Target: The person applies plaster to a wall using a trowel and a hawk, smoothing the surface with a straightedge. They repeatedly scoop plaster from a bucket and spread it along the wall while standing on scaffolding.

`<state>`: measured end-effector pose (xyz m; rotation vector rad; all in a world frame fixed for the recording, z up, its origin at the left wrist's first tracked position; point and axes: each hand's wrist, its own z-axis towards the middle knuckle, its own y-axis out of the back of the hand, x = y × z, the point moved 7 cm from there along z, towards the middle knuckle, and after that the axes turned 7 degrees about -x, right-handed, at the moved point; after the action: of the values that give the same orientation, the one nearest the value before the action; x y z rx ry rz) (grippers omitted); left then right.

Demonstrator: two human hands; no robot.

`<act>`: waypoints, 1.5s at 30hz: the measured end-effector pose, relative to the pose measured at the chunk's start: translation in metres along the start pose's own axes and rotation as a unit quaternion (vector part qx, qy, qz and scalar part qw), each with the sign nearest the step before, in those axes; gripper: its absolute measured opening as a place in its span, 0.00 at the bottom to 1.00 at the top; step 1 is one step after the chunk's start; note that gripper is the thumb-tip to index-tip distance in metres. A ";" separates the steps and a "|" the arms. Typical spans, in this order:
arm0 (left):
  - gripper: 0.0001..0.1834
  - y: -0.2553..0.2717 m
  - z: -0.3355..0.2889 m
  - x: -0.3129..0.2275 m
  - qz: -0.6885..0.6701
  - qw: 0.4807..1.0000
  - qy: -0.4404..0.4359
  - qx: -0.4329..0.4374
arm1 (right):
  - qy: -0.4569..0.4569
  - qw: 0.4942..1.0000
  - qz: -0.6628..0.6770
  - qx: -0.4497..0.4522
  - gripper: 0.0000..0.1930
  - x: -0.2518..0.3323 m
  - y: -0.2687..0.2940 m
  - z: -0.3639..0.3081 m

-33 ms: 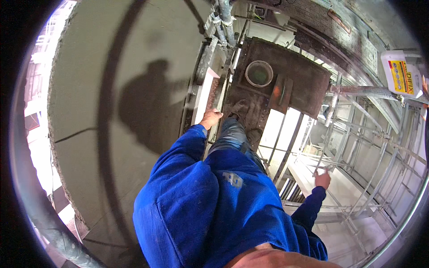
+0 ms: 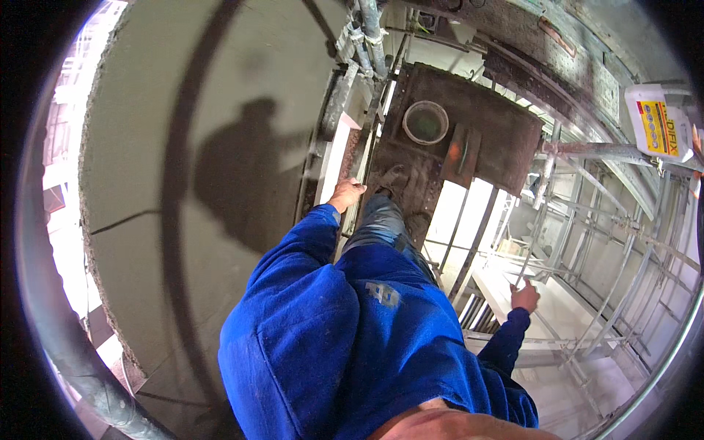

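Observation:
My left hand (image 2: 347, 195) is closed at the edge of the plastered wall, beside a long grey bar (image 2: 331, 121) and a pale strip (image 2: 338, 150). What its fingers grip, if anything, is hidden. To the right, my right hand (image 2: 525, 296) hangs out from my body with fingers partly bent and apart, and nothing shows in it. Ahead of my feet a round bucket (image 2: 425, 122) stands on a dark, dirty platform (image 2: 499, 117). Next to the bucket lies a flat dark tool or board (image 2: 462, 155) with an orange-red patch.
The grey plastered wall (image 2: 132, 183) fills the left, with my shadow on it. Scaffold poles (image 2: 372, 37) rise ahead, and more tubes (image 2: 598, 150) cross at right. A white jerrycan (image 2: 655, 121) with a yellow-red label is at far right. Bright gaps (image 2: 447, 213) open beside the platform.
My right hand has shifted slightly left and turned, with its fingers spread a little more. My left hand, the bucket and the platform look the same.

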<state>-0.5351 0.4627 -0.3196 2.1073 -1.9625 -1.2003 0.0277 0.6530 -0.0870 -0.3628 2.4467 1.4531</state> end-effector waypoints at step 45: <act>0.09 -0.106 0.038 -0.358 0.111 0.939 -0.262 0.193 | -0.319 0.455 0.735 -0.388 0.13 -0.056 0.011 -0.200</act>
<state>-0.4351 0.8098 -0.2179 1.7433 -2.7785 -1.5546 0.0553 0.4863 0.0338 2.2339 0.7918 2.3160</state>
